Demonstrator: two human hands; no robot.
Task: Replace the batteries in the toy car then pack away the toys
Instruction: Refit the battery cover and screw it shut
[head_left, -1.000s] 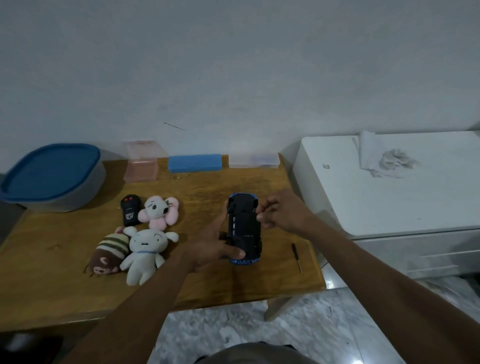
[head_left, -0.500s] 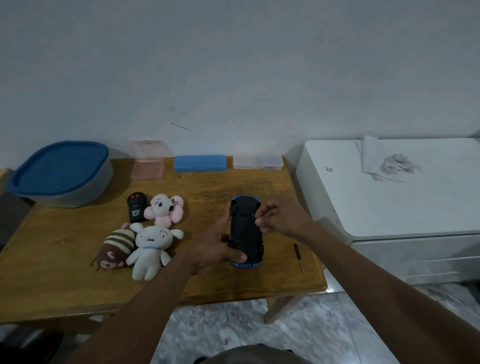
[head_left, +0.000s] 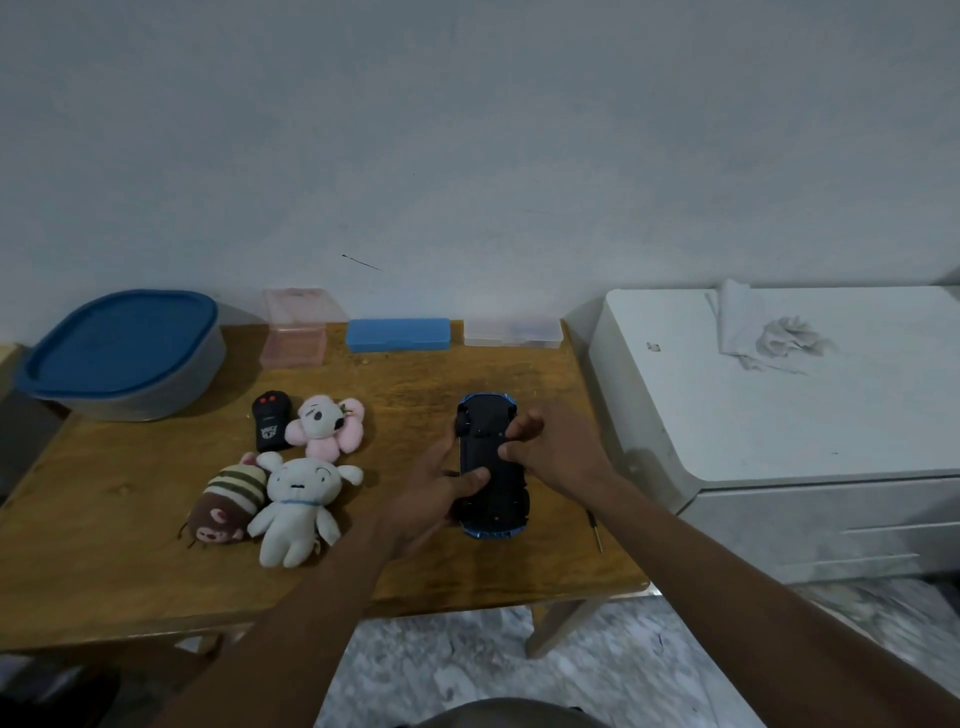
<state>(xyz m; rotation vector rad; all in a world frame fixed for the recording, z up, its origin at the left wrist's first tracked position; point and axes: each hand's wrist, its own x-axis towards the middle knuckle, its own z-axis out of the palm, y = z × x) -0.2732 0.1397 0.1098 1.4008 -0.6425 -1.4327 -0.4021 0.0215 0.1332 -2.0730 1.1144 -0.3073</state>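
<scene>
Head view: toy car (head_left: 491, 470) sits upside down, dark underside up, over the right half of the wooden counter (head_left: 130, 561). Left hand (head_left: 431, 493) cradles its left flank, thumb laid across the chassis; grip closed on the car. Right hand (head_left: 556, 449) pinches at the underside near the far end, fingers curled; whether it has a cover or only the chassis, cannot tell. Compared with a second ago the car looks much the same, but the left thumb has slid further up the chassis toward the middle, which suggests work on the battery cover is under way, not finished. Long axis runs away from the person, blue ends near and far; which is the nose is unclear. Screwdriver (head_left: 594, 530) lies untouched just right of the car.
</scene>
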